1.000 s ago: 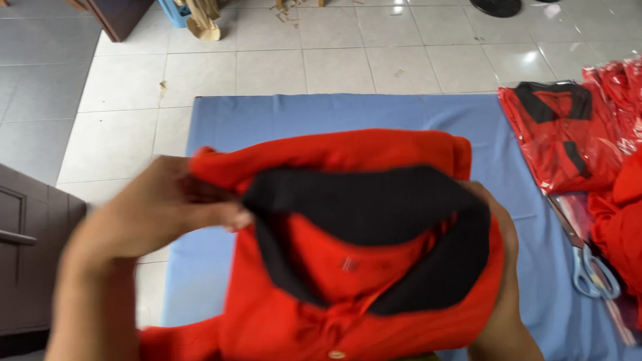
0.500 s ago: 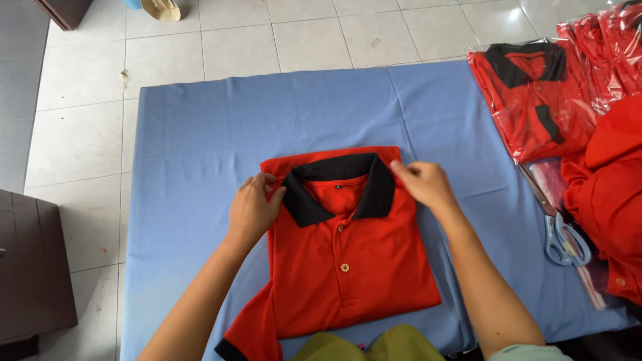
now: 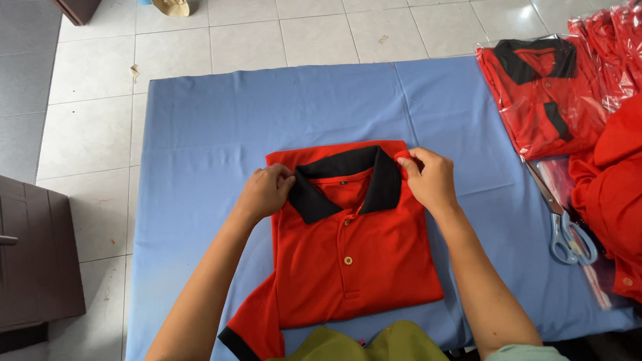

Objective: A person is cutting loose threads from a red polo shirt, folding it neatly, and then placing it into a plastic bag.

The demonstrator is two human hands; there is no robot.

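on the blue table (image 3: 210,127), a folded red polo shirt (image 3: 353,258) lies flat; left hand (image 3: 265,191) and right hand (image 3: 429,179) each pinch a shoulder beside the black collar (image 3: 342,174), squaring the fold; smoothing seems next.

The red polo shirt (image 3: 353,262) is matt knit cloth with a black collar (image 3: 342,179). The blue table cover (image 3: 211,135) is smooth matt fabric. At its right edge, glossy clear plastic wraps packed shirts (image 3: 544,95); scissors (image 3: 570,236) show metal blades.
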